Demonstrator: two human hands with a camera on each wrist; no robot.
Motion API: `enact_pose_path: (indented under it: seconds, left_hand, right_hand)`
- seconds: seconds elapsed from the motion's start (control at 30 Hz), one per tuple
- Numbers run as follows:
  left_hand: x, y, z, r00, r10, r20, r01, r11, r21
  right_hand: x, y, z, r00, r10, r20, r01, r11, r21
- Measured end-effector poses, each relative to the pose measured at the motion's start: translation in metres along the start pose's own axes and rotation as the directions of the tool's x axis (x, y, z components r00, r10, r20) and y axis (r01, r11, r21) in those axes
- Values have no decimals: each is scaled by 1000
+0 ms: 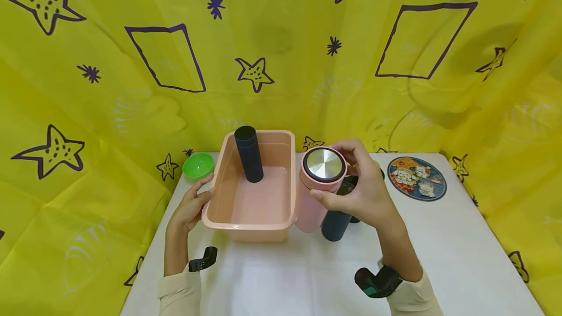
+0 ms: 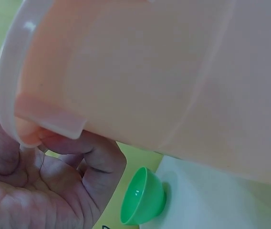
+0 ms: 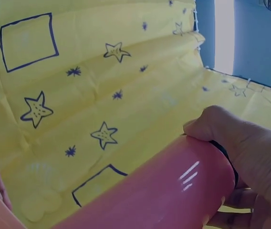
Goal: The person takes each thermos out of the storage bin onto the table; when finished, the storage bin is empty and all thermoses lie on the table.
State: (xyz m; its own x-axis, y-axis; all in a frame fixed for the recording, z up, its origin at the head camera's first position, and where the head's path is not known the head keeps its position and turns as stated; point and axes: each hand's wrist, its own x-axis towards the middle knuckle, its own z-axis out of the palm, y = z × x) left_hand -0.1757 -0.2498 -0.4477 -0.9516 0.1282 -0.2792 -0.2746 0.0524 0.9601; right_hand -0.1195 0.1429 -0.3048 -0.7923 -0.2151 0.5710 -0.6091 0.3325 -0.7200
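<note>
My left hand grips the left rim of a peach plastic tub, its fingers hooked under the lip in the left wrist view. A black thermos stands tilted inside, near the tub's far left part. With thumb and fingers around its upper end, my right hand holds a pink thermos with a silver-topped lid just right of the tub. In the right wrist view the pink body runs down and left from that hand. A dark blue thermos stands behind it, partly hidden.
A green bowl sits at the table's back left corner. On the back right lies a round mat with cartoon figures. Another dark item shows partly behind the dark blue thermos. A yellow patterned curtain encloses the white table.
</note>
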Motion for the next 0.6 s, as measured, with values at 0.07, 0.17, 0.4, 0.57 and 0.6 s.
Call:
enact_pose_path:
  seconds: [0.07,0.17,0.4,0.57,0.6]
  left_hand:
    - [0,0,1,1000,-1,-3,1,1000,1]
    - [0,0,1,1000,0,-6,0,1000,8]
    - [-2,2,1,1000,2,1,-2,1000,11]
    - [-2,3,2,1000,5,-1,-5,1000,6]
    - [-2,2,2,1000,3,0,-3,1000,7]
  right_hand:
    - [-6,4,-6,1000,3,20,-3,1000,19]
    - [-16,11,-13,998,-13,56,10,999,50]
    - [-38,24,-24,992,-55,110,50,998,50]
    - [-54,33,-34,993,-42,108,42,999,6]
    - [-58,35,-36,994,-30,106,31,999,-9]
